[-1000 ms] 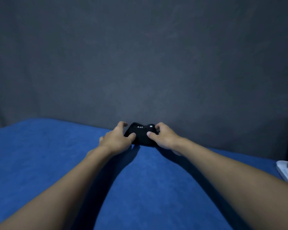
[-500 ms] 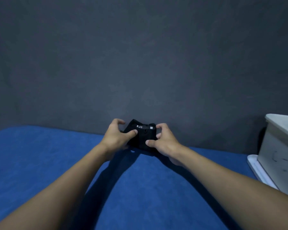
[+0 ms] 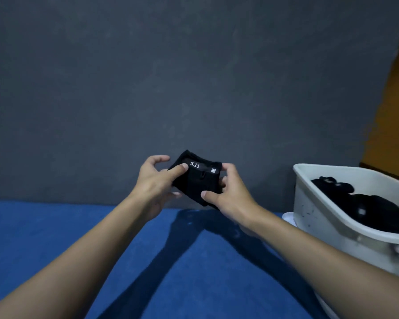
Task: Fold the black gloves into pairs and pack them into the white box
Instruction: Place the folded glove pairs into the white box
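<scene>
A folded bundle of black gloves, with white "5.11" lettering on its top strap, is held in the air above the blue surface. My left hand pinches its left side, thumb on top beside the lettering. My right hand grips its right side, thumb on the front lower edge and fingers behind. The white box stands to the right, tilted in view, with more black gloves lying inside it.
A blue cloth surface covers the table under my arms. A dark grey backdrop rises behind it. An orange-brown panel shows at the far right. A white lid or tray edge lies under the box.
Both hands lifted the glove bundle off the blue surface and carried it upward. The view swung right, bringing the white box and its gloves into sight.
</scene>
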